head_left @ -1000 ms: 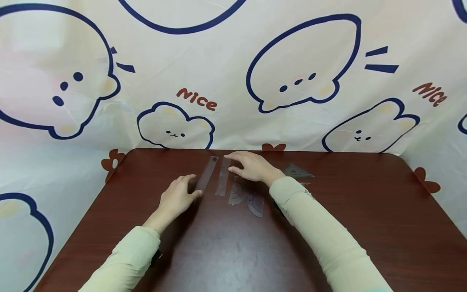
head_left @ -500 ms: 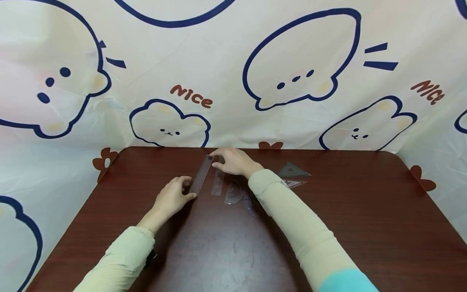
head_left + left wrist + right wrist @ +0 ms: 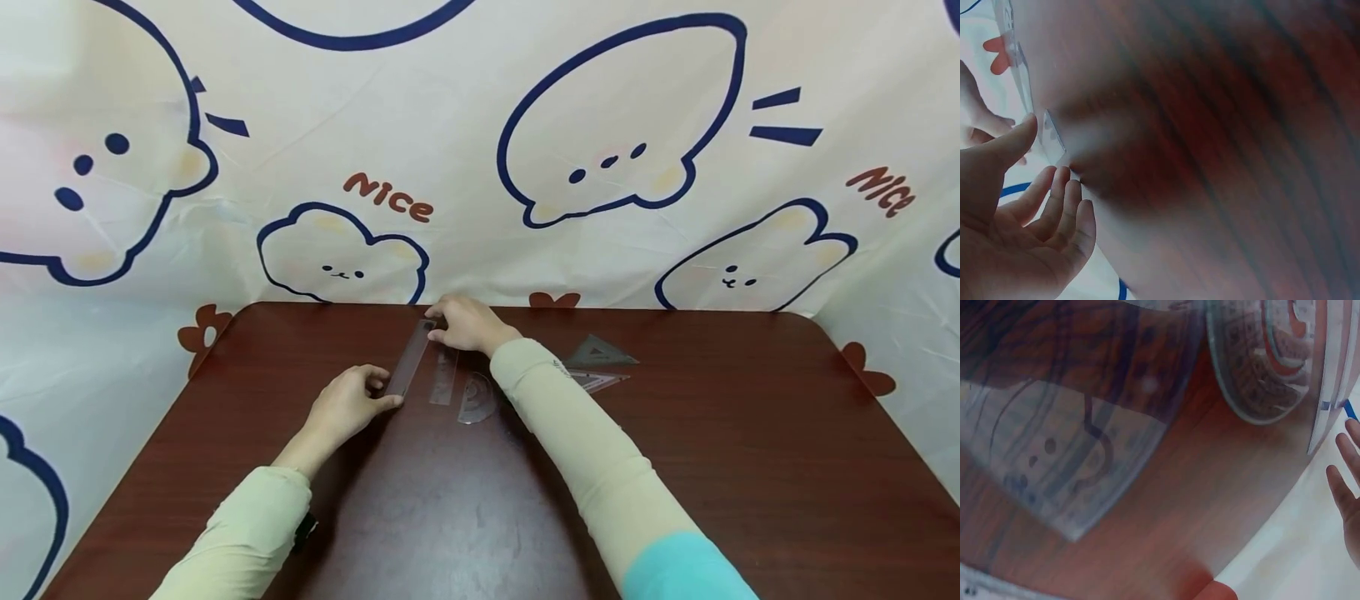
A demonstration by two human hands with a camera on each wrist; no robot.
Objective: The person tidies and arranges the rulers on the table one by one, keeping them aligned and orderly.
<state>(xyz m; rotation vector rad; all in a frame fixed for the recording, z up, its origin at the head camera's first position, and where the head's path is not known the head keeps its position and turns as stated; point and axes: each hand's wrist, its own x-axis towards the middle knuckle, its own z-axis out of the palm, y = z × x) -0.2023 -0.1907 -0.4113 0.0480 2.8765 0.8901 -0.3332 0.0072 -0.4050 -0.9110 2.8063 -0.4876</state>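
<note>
Near the surface's point(image 3: 750, 467) far edge, one ruler point(image 3: 411, 358) pinched at both ends: left hand point(image 3: 341, 408) near end, right hand point(image 3: 468, 325) far end. Not yet lifted clear; second ruler point(image 3: 443, 377), protractor point(image 3: 477, 398), set squares point(image 3: 600, 354) untouched beside.

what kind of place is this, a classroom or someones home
Likely a home or makeshift study corner: a small dark wooden table is backed by a cartoon-print cloth backdrop, and clear rulers, a protractor and set squares lie on it.
</note>
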